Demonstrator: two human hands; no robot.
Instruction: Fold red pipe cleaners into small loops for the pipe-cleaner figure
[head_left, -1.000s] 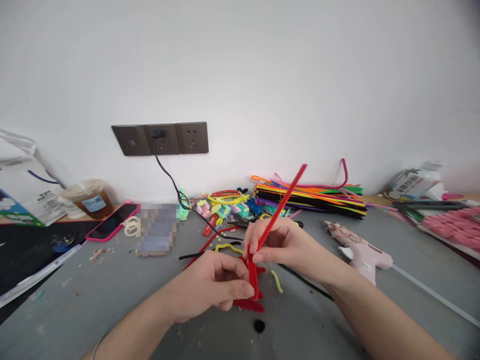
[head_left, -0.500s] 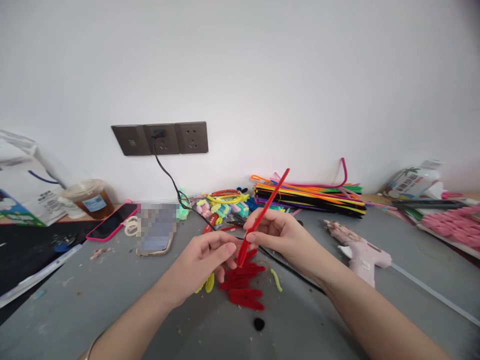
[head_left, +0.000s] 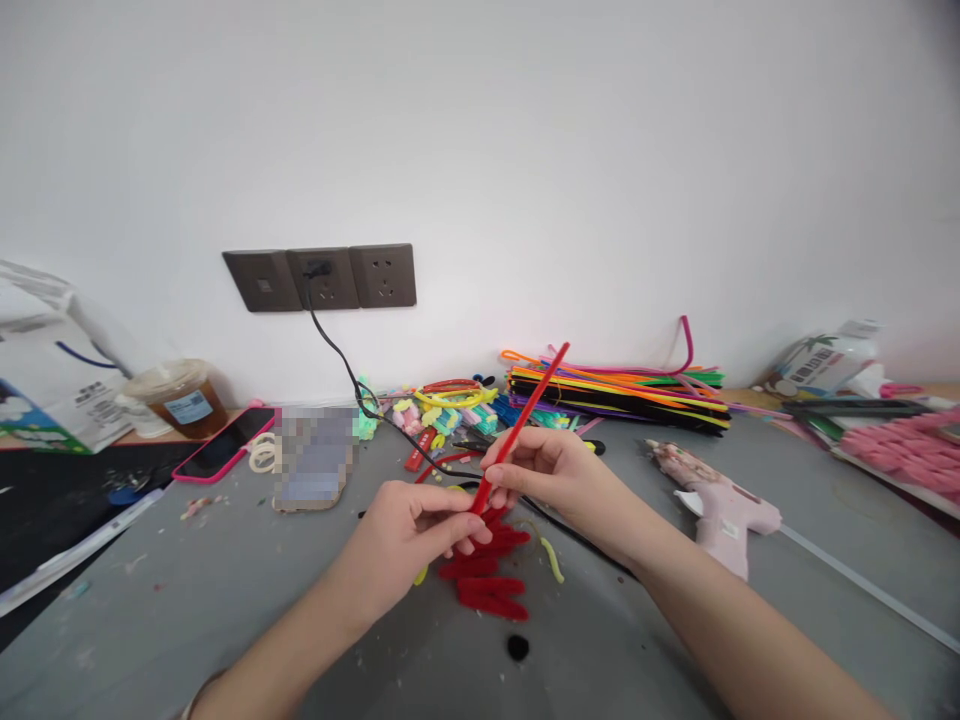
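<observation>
A red pipe cleaner [head_left: 532, 400] is held above the middle of the table, its long free end pointing up and to the right. My right hand [head_left: 551, 475] pinches it between thumb and fingers. At its folded lower end, my left hand [head_left: 424, 530] has thumb and fingertips closed on the bend. Below both hands lie several folded red pipe cleaner pieces [head_left: 491, 590], partly covered by my left fingers. A short pale-yellow piece [head_left: 553, 560] rests to their right, and a black pompom-like round [head_left: 517, 648] sits nearer to me.
A bundle of coloured pipe cleaners [head_left: 622, 395] lies against the wall. On the right is a pink glue gun [head_left: 724, 505] with a long glue stick. A black cable [head_left: 337, 350] runs from the socket across the table. Phones [head_left: 229, 445] and a drink cup [head_left: 184, 400] stand left.
Both hands lowered the red pipe cleaner slightly leftward. My left hand let go of its folded end, opened a little, then closed on it again.
</observation>
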